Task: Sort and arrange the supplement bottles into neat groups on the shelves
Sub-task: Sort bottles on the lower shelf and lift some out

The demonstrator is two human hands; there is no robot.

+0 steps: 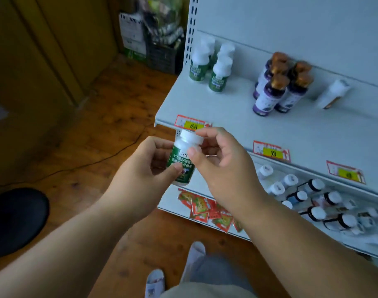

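I hold a white bottle with a green label (182, 163) in front of the shelf edge. My left hand (140, 168) grips its body, thumb across the label. My right hand (218, 160) pinches its white cap from the right. On the upper shelf (216, 108) stand several matching green-label bottles (209, 65) at the left, several dark purple bottles with copper caps (278, 84) in the middle, and one white bottle (334, 93) lying tilted at the right.
The lower shelf (312, 203) holds several mixed white-capped bottles, jumbled. Red sachets (209, 209) lie along its front left. Red-and-yellow price tags (272, 151) line the shelf edges. A black stool (16, 220) stands at the left on the wooden floor; boxes sit in the far corner.
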